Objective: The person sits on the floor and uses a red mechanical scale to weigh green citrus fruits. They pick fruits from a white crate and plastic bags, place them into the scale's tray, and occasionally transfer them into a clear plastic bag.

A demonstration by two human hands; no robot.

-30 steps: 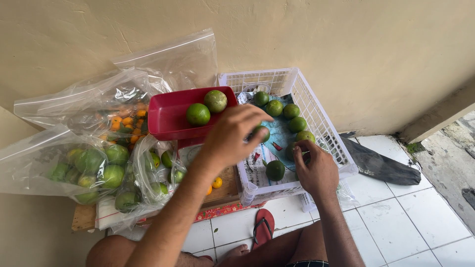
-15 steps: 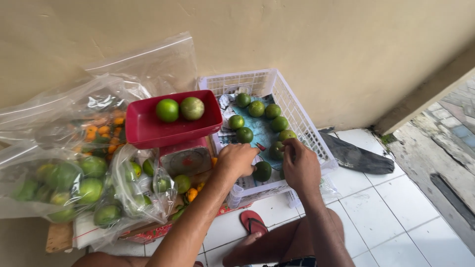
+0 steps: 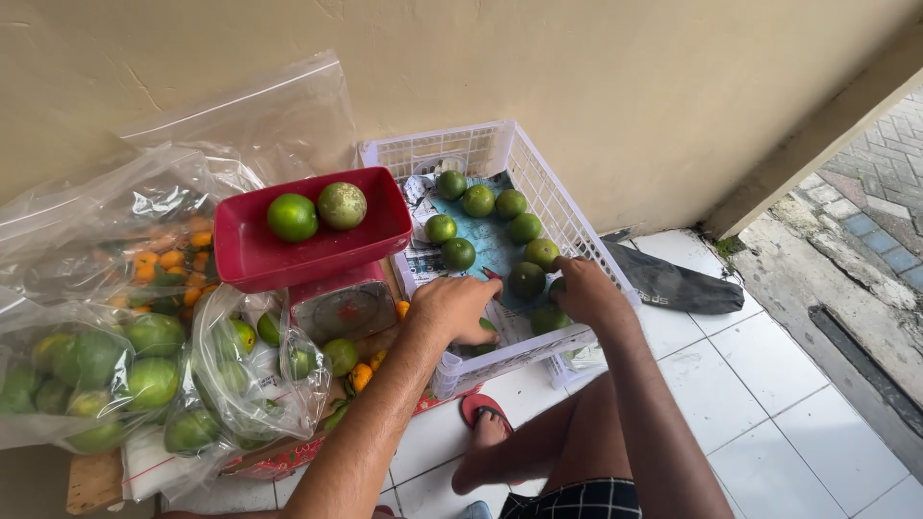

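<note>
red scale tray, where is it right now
In the head view the red plastic scale tray sits left of centre on a small scale, holding two green citrus fruits, just left of the white plastic crate.

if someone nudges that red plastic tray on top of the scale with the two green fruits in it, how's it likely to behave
The red plastic tray probably tips or slides easily: it overhangs the small scale beneath it. The two round green fruits sit loose inside, so they would likely roll toward whichever side dips. The tray looks rigid and fairly light, so even a gentle push might shift it.
</note>
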